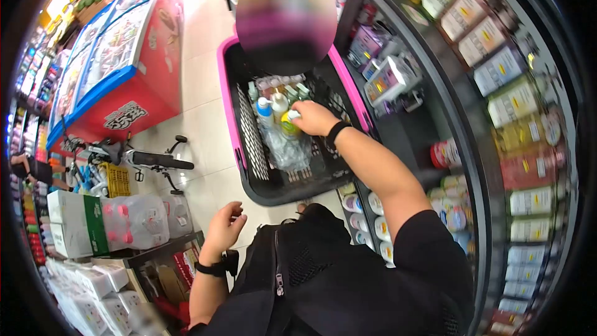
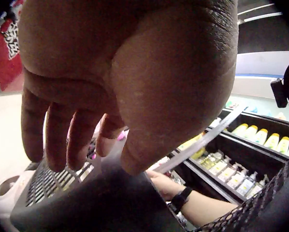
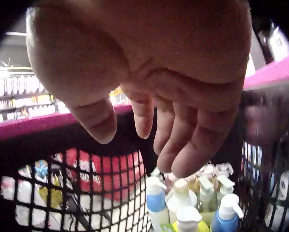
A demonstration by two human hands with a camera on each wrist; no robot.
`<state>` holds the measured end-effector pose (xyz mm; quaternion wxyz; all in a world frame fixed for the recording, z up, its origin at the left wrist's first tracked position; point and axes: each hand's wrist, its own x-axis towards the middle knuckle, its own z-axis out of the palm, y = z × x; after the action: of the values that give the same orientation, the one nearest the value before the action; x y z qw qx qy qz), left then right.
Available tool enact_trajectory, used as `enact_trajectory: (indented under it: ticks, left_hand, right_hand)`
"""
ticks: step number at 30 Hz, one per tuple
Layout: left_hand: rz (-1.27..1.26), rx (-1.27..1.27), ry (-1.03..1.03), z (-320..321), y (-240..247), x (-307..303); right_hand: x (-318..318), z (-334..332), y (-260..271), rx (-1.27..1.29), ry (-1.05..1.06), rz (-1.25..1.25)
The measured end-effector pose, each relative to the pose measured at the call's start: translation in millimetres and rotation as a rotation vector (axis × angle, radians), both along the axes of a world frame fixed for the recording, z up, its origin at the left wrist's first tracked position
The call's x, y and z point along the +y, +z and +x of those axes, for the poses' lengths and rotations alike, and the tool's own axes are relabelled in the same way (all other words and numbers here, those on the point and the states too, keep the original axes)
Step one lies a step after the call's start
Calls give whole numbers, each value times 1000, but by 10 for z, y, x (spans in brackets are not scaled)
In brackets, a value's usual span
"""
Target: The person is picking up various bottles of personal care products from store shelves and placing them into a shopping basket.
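A black shopping basket with a pink rim (image 1: 227, 96) stands before me. Inside it are several pump bottles, among them a yellow bottle (image 1: 288, 128) with a white pump top, a blue-and-white bottle (image 1: 264, 112) and a white one (image 1: 279, 101). Crumpled clear plastic (image 1: 290, 153) lies nearer me in the basket. My right hand (image 1: 316, 118) reaches over the yellow bottle's top; in the right wrist view its fingers (image 3: 185, 154) hang loosely above the bottles, holding nothing. Outside the basket's near left corner, my left hand (image 1: 222, 227) hovers with relaxed fingers and holds nothing.
Shelves of bottles (image 1: 523, 102) run along the right. On the left stand a red freezer (image 1: 146, 81), a small bicycle (image 1: 155, 160) and large clear water jugs (image 1: 146, 221). Pale floor tiles (image 1: 202, 121) lie between freezer and basket.
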<state>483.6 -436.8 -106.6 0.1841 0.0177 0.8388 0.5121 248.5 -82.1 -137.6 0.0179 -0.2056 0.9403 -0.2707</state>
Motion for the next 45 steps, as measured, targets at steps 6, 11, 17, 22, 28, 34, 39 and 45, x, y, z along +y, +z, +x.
enact_trajectory:
  ticks: [6, 11, 17, 22, 28, 34, 39, 45]
  left_hand:
    - [-91, -116, 381, 151, 267, 45]
    - [-102, -202, 564, 344, 400, 203]
    - [-167, -155, 508, 216, 439, 306]
    - [-54, 40, 513, -129, 404, 313]
    - [-14, 233, 208, -815, 582, 404]
    - [57, 446, -198, -1413, 727, 611]
    - [458, 357, -560, -1539, 810, 743]
    - [791, -201, -982, -1011, 1182, 977]
  right_hand:
    - [-297, -678, -922, -369, -169, 334]
    - [-248, -864, -1435, -370, -93, 414]
    - [-209, -925, -1653, -261, -16, 414]
    - [-197, -833, -1164, -223, 183, 434]
    - [-240, -525, 339, -56, 311, 324]
    - [-342, 485, 2208, 274, 287, 270]
    - [-589, 1274, 3360, 460, 199, 199]
    - [-851, 2177, 3886, 362, 20, 297]
